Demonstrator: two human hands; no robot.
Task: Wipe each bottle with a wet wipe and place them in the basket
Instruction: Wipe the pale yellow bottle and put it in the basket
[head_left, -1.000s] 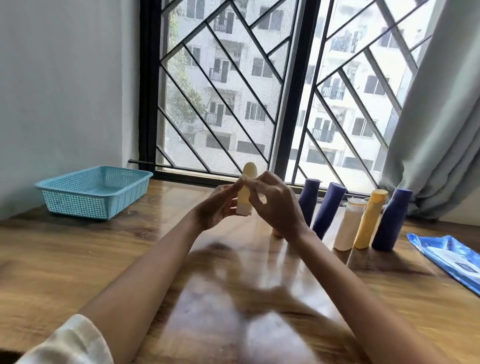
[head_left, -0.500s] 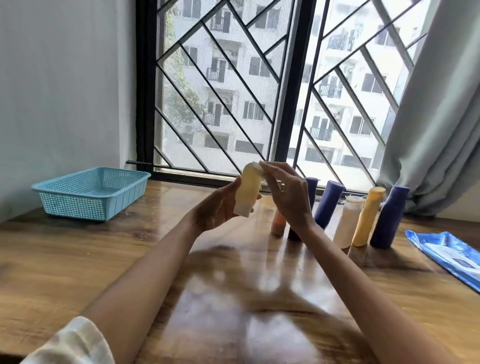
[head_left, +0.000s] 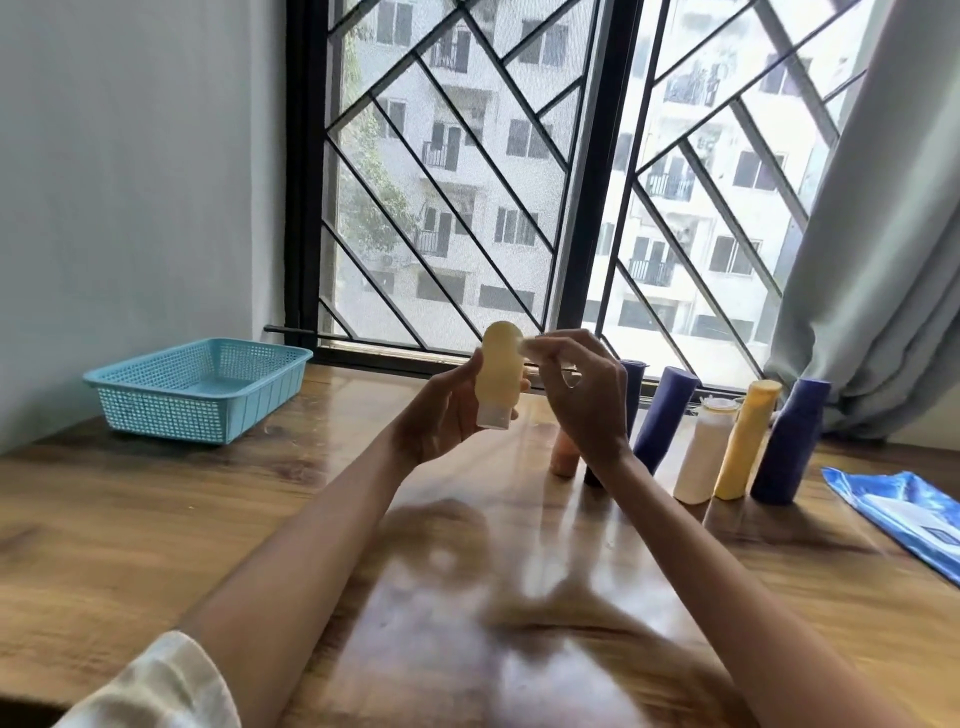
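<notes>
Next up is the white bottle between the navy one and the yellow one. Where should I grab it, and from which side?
Grip the white bottle around its upper body, below the cap, coming from above and the near side. It stands upright with the yellow bottle close against its right and a navy bottle at its left, so sideways access looks tight.

Pale yellow bottle (head_left: 500, 376), white cap at the bottom. Basket (head_left: 200, 387): light blue, fine mesh pattern. Row of bottles: orange-pink one (head_left: 564, 457), three dark blue (head_left: 665, 418), one white (head_left: 704, 454), one deeper yellow (head_left: 745, 441). Wipes pack (head_left: 906, 512): blue with white label. Counter (head_left: 156, 519): brown wood grain, glossy. Window grille (head_left: 467, 171): black diagonal bars. Curtain (head_left: 883, 234) grey, sleeve (head_left: 156, 686) white.
</notes>
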